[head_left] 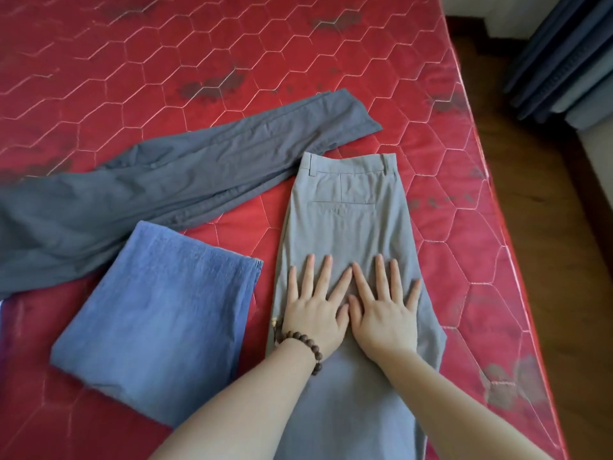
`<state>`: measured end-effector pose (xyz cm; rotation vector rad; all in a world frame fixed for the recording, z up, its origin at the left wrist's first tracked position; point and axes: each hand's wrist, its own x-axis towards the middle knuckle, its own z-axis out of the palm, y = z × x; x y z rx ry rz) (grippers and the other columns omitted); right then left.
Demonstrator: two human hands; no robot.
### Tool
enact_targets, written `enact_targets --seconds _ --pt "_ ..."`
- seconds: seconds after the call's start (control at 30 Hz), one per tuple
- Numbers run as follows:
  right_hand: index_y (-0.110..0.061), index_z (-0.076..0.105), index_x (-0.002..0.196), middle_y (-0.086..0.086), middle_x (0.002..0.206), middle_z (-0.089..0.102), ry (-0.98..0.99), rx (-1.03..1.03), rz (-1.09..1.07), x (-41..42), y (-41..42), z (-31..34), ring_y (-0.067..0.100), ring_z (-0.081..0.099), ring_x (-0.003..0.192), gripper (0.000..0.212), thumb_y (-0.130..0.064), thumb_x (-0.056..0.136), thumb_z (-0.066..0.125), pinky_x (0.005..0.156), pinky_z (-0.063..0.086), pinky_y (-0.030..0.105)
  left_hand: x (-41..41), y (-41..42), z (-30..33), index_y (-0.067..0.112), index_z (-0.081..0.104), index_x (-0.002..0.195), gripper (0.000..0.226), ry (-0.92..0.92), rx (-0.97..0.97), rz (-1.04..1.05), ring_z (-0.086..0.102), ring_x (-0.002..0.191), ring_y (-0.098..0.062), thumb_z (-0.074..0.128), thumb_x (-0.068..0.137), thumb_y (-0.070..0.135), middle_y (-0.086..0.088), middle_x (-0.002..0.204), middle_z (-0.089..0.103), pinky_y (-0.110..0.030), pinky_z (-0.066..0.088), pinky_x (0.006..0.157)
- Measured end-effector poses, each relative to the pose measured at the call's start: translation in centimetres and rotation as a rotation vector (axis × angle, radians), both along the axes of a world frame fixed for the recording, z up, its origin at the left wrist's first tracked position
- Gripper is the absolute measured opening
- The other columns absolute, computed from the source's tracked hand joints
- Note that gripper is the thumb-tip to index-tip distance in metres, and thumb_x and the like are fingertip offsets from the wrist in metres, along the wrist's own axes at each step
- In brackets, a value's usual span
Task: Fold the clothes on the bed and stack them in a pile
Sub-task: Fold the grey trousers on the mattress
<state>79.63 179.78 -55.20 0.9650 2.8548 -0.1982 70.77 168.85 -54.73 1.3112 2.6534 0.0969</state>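
The fingers [311, 273] of both hands lie straight and spread apart, flat on cloth and clamped on nothing: the left hand [314, 313], with a bead bracelet [303, 346] at its wrist, and the right hand [384, 313] rest side by side, thumbs nearly touching, pressing down on the light grey trousers [351, 224]. These trousers lie lengthwise on the bed [232, 44], waistband away from the person, legs laid one over the other and running down out of view at the bottom edge, so they look folded in half along their length but not yet folded across; the pressing reads as smoothing ahead of that next fold. Just to the left, close by but apart from them, lies a blue garment [159, 310] already folded into a neat rectangle, seemingly the start of the pile. Beyond both, the dark grey trousers [159, 184] stretch slantwise across the mattress, creased and unfolded, one end just behind the light pair's waistband. By my reckoning, one piece is done, one is midway, one is untouched, and nothing is stacked yet
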Motion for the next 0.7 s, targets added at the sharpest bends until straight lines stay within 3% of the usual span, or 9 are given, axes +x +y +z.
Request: enact_targets --seconds 0.23,0.4,0.7 --pt "-0.032 0.023 0.151 0.012 0.159 0.017 0.016 -0.035 -0.038 8.9 -8.5 0.0 0.032 0.007 0.148 0.061 -0.047 0.093 0.030 0.116 0.002 0.056 8.0 -8.3 -0.4 0.035 0.022 0.151 0.067 -0.051 -0.020 -0.018 0.007 0.147 -0.038 0.038 0.089 0.051 -0.011 0.160 0.015 -0.059 0.017 0.114" --pt "-0.036 0.010 0.151 0.009 0.161 0.006 -0.028 -0.054 -0.104 12.7 -13.6 0.0 0.029 -0.002 0.149 0.058 -0.046 0.095 0.022 0.117 -0.004 0.054 11.5 -12.4 -0.4 0.034 0.022 0.151 0.066 -0.039 -0.027 -0.070 0.009 0.147 -0.038 0.035 0.088 0.050 -0.013 0.160 0.016 -0.058 0.014 0.116" --pt "-0.036 0.007 0.151 0.009 0.161 0.005 -0.066 -0.113 -0.158 18.8 -22.8 0.8 0.028 -0.002 0.149 0.058 -0.045 0.095 0.017 0.118 -0.006 0.053 16.7 -21.0 0.2 0.033 0.018 0.152 0.068 -0.052 -0.066 -0.174 0.003 0.148 -0.036 0.030 0.088 0.052 -0.015 0.161 0.009 -0.059 0.008 0.116"
